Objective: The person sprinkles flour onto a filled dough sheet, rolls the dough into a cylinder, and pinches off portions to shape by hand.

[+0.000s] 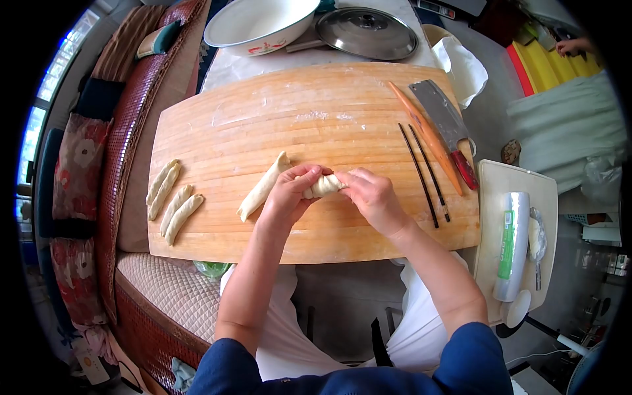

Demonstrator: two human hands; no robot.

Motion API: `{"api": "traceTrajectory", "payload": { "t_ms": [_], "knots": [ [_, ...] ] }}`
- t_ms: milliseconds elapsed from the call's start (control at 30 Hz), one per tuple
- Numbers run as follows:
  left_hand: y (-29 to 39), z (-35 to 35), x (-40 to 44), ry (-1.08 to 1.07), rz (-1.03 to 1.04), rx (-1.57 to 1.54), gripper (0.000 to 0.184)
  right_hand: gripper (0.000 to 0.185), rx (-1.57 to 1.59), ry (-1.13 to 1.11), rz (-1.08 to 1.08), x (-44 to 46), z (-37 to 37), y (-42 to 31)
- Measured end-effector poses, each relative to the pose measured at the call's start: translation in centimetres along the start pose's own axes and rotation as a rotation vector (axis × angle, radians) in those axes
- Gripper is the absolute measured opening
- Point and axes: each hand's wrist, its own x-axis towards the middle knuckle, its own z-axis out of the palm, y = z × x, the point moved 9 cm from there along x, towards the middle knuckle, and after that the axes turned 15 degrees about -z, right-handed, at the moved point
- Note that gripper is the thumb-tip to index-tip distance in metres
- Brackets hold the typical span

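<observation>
Between my two hands, just above the wooden board [342,227], is a short piece of twisted pale dough [323,186]. My left hand [295,191] is closed around its left end. With the fingertips of my right hand [372,196] I pinch its right end. A longer dough roll [264,186] lies slantwise on the board, close beside my left hand. Several shaped dough strips [178,212] rest in two pairs near the board's left edge. Parts of the held dough are hidden behind my fingers.
On the board's right lie black chopsticks [421,174], a wooden rolling pin [428,138] and a cleaver [444,115]. Behind stand a white enamel basin [263,26] and a metal lid [367,33]. A cling film roll [512,247] lies on a side stand. Another person's hand [574,47] shows far right.
</observation>
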Motion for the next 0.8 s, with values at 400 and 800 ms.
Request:
{"api": "traceTrajectory", "payload": {
  "t_ms": [400, 800],
  "knots": [
    [-0.5, -1.1, -0.1, 0.03, -0.054, 0.061, 0.024, 0.033, 0.074, 0.038, -0.035, 0.3, 0.5, 0.2],
    [1.5, -0.3, -0.6, 0.072, 0.126, 0.146, 0.021, 0.031, 0.871, 0.074, 0.851, -3.6, 2.2, 5.8]
  ]
}}
